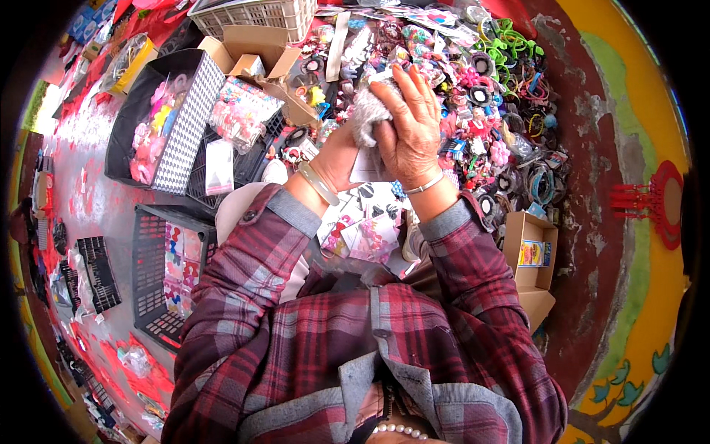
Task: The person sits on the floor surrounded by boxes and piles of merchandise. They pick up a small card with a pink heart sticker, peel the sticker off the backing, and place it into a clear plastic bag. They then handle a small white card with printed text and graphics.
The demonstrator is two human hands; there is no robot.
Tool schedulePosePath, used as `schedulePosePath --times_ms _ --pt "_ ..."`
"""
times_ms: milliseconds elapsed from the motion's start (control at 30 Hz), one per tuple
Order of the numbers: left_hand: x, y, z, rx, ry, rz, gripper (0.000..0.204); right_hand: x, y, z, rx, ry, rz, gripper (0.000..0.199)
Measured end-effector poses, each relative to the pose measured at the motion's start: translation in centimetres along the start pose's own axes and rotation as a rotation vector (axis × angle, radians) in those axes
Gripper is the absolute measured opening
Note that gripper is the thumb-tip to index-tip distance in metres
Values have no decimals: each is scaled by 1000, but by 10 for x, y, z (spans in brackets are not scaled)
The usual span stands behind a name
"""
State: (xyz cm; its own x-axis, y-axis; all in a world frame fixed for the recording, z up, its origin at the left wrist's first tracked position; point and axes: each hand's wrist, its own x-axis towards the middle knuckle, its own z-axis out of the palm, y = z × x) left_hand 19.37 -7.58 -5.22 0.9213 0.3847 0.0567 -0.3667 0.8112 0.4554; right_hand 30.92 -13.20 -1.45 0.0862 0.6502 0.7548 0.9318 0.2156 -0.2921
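In front of my chest, both hands are around a grey fuzzy piece [370, 112] of soft, knit-like material; its exact kind is unclear. My left hand [336, 157] holds it from below, its fingers mostly hidden behind it. The fingers of my right hand [411, 126] lie long over its top and right side, with the thumb pressed on it. A white card [364, 167] shows just under the piece, between my wrists. Lower down, near my lap, lie several white cards with small hair accessories [370, 229].
A large heap of hair accessories [473, 111] spreads ahead and right. At left stand a houndstooth-patterned box [188, 122], an open cardboard box [255, 44] and a dark plastic crate [151, 296]. A small cardboard box [531, 277] sits by my right arm, near a painted wall [629, 96].
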Motion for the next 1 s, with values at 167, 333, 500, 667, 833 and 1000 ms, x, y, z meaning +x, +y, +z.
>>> schedulePosePath --times_ms 167,333,500,667,833,1000 --pt "6 2 8 -53 12 -17 40 4 5 1 21 108 43 40" --pt "-2 6 18 -3 32 7 48 8 23 2 47 229 134 27" --pt "-11 18 23 147 226 -19 39 7 35 2 188 242 253 21" --pt "-10 26 14 190 265 -37 35 -1 61 -7 135 30 717 20" --pt "-9 29 18 232 266 1 39 12 56 -33 671 384 616 29" --pt "1 18 5 438 202 -43 42 12 20 -12 280 56 -30 37"
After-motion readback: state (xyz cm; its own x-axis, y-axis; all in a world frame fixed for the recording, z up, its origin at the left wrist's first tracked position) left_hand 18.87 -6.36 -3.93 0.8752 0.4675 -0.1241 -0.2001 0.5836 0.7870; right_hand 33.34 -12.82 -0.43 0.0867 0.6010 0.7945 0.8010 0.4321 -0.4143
